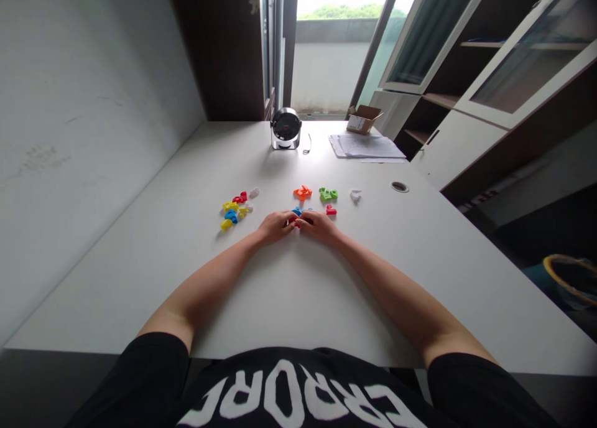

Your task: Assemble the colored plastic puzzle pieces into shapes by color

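Observation:
My left hand (pixel 276 226) and my right hand (pixel 317 226) lie on the white table (pixel 298 291), fingertips meeting around a small red piece (pixel 293 218) and a blue piece (pixel 297 211). The hands hide most of both pieces, so any grip is unclear. Just ahead of my right hand are a red piece (pixel 331 210), a green piece (pixel 328 195), an orange piece (pixel 303 193) and a white piece (pixel 356 195). To the left of my left hand lies a loose cluster of red, yellow, blue and white plastic pieces (pixel 236 209).
A round black-and-chrome desk fan (pixel 286 128) with a thin cable stands at the far table edge. Nearby are an open cardboard box (pixel 362 119) and a stack of papers (pixel 366 146). A cable grommet (pixel 400 186) sits in the tabletop. A wall runs along the left side, with shelving cabinets (pixel 466 73) on the right.

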Demonstrator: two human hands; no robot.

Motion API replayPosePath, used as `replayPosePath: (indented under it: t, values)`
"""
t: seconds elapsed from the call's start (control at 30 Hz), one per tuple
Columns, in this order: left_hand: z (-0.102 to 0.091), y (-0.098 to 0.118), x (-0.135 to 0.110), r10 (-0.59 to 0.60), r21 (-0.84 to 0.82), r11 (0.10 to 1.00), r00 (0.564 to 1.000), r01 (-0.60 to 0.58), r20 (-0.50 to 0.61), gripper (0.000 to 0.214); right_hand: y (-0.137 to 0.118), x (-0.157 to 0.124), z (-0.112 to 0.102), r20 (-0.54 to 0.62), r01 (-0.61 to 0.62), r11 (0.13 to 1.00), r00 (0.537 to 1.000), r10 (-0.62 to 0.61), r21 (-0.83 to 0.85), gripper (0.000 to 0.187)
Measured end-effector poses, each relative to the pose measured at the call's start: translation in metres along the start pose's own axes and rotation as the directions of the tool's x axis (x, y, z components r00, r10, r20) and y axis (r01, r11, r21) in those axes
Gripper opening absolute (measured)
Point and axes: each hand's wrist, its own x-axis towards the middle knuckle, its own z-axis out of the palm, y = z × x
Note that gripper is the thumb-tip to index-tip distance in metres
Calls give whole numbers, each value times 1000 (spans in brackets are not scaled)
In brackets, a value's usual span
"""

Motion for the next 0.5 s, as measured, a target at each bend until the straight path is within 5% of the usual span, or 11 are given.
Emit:
replayPosePath:
  t: [0.5]
  values:
    - [5, -4, 2, 13, -14, 1000, 1000, -13, -17, 29, 2, 0, 2, -2, -4, 1000, 1000, 4, -5, 58]
